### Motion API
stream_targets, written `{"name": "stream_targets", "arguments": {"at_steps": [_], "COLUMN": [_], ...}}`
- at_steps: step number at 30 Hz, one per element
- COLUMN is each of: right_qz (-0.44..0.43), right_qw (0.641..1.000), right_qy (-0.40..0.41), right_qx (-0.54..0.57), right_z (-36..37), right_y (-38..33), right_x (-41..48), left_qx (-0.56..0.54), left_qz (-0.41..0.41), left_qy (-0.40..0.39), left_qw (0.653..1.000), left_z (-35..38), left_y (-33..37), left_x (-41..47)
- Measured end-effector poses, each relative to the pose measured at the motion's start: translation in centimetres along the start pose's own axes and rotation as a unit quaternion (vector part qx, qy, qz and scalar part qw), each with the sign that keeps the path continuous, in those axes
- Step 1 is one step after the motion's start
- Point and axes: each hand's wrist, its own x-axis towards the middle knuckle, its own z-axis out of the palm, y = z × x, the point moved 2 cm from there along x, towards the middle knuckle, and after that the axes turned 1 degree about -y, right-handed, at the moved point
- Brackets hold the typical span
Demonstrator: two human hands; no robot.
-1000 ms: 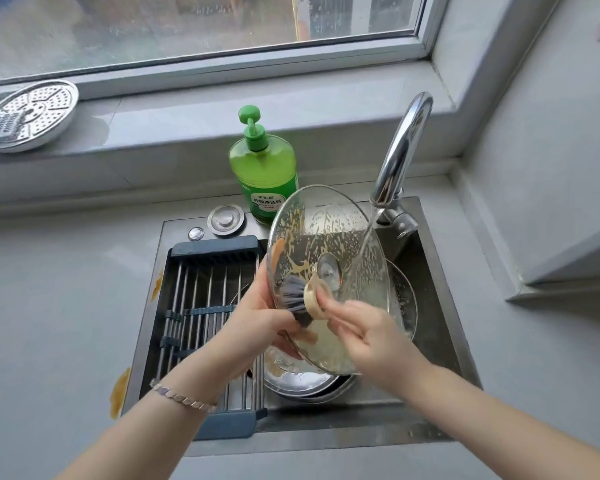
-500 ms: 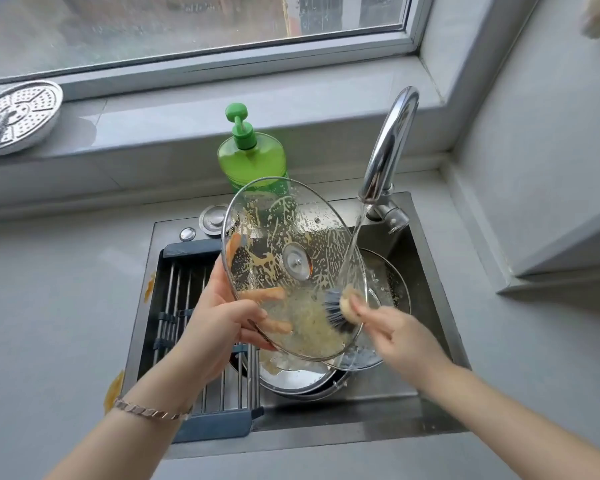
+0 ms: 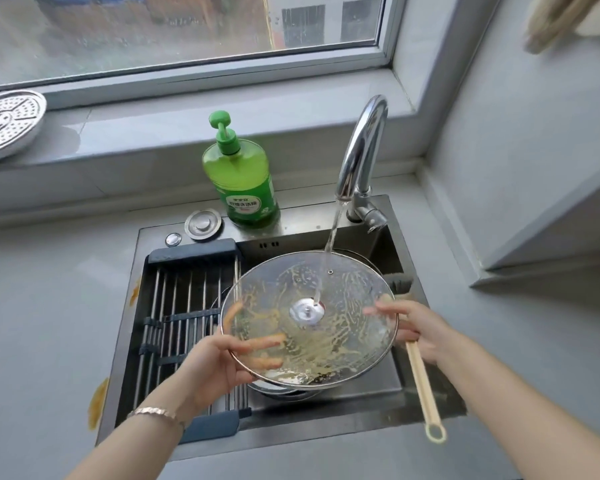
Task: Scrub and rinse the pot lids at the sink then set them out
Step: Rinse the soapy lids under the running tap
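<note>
Tipped down from its steep tilt of half a second ago, the glass lid (image 3: 347, 306) now lies nearly flat over the sink (image 3: 378, 407), inner face up, and the brush (image 3: 421, 379) has left the glass for the lid's right rim. One round lid of clear glass is held, edged with a thin steel band, a small vent hole near its far rim and a shiny metal disc at its middle; yellowish, streaky foam smears most of the surface. A thin stream of water (image 3: 333, 233) from the one curved chrome tap (image 3: 361, 150) lands on that disc. The left hand (image 3: 208, 368) grips the near left rim, thumb above, fingers curled beneath and showing through the glass. The right hand (image 3: 420, 327) holds the brush's long cream handle while its fingertips touch the right rim; the dark bristles poke out behind the lid. More steel-rimmed ware (image 3: 281, 389) lies under it in the basin, too hidden to count. One roll-up rack (image 3: 187, 306) of steel rods with dark blue ends covers the sink's left half. One green plastic pump bottle (image 3: 239, 178) and two round steel caps (image 3: 203, 223) sit on the back ledge. One perforated metal plate (image 3: 4, 123) rests on the windowsill. A bracelet (image 3: 153, 412) circles the left wrist, and orange stains (image 3: 97, 407) mark the grey tabletop (image 3: 49, 289).
</note>
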Motion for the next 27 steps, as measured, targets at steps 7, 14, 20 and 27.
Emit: {"name": "stream_targets", "arguments": {"at_steps": [7, 14, 20, 27], "right_qz": [-0.233, -0.428, -0.467, -0.577], "right_qw": [0.943, 0.78, 0.737, 0.625], "right_qy": [0.123, 0.168, 0.09, 0.024], "right_qx": [-0.201, -0.425, -0.48, -0.525], "right_z": [1.1, 4.9, 5.7, 6.7], "right_y": [-3.2, -2.8, 0.6, 2.6], "right_x": [-3.8, -6.4, -6.6, -7.3], "left_qx": [0.333, 0.123, 0.136, 0.138], "left_qz": [-0.052, 0.014, 0.023, -0.018], "left_qy": [0.193, 0.061, 0.101, 0.167], "left_qw": [0.921, 0.99, 0.985, 0.976], "left_z": [1.1, 10.6, 12.2, 10.5], "left_y": [-2.9, 1.5, 3.4, 3.8], "left_x": [2.9, 4.3, 4.8, 3.3]}}
